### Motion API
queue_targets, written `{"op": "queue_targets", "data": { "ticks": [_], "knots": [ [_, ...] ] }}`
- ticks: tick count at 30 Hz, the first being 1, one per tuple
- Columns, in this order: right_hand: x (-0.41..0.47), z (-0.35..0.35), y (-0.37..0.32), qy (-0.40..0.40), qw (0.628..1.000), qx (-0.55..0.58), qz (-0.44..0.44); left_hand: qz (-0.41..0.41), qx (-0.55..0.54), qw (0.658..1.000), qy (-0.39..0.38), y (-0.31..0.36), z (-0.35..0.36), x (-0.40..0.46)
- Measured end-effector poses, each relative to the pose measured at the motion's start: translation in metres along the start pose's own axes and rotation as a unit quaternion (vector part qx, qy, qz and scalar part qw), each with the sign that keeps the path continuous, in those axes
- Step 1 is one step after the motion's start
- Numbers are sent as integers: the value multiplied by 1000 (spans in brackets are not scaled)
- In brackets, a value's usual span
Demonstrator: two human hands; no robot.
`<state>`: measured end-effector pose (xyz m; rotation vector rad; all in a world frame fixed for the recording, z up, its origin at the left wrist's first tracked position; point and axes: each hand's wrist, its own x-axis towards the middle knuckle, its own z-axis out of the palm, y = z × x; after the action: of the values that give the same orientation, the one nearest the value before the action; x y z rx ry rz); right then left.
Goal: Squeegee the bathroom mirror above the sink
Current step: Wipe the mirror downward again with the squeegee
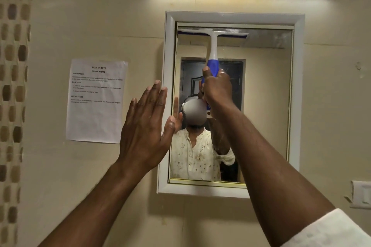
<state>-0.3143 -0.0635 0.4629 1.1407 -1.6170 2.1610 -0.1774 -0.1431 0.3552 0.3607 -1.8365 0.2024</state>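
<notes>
One mirror point(261, 106) is filling most of what I am facing, set in a white frame point(167, 96) on the wall; the glass is rigid, slick and breakable, so I am judging that steady, even pressure will suit it better than force. Across its top left, just under the frame's upper edge, the squeegee point(212, 46) is lying with its wide blade flat to the glass and its handle hanging down. It looks like light, stiff plastic with a soft rubber edge, and the blue grip is the natural place to take it. My right hand point(217, 88) is wrapping that grip with all fingers closed tight round it, thumb up along the side. My left hand point(145, 124) is hovering flat and spread beside the frame's left edge, holding nothing; whether it is touching the frame I cannot tell.
</notes>
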Motion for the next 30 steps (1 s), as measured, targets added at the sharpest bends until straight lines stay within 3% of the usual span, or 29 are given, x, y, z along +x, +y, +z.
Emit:
{"op": "queue_targets", "data": {
  "ticks": [8, 30],
  "knots": [
    [-13, -1, 19, 28, 997, -66, -8, 8, -8, 1000, -15, 12, 6, -8],
    [-88, -9, 94, 6, 992, -125, 28, -18, 1, 998, -52, 9, 7, -43]
  ]
}}
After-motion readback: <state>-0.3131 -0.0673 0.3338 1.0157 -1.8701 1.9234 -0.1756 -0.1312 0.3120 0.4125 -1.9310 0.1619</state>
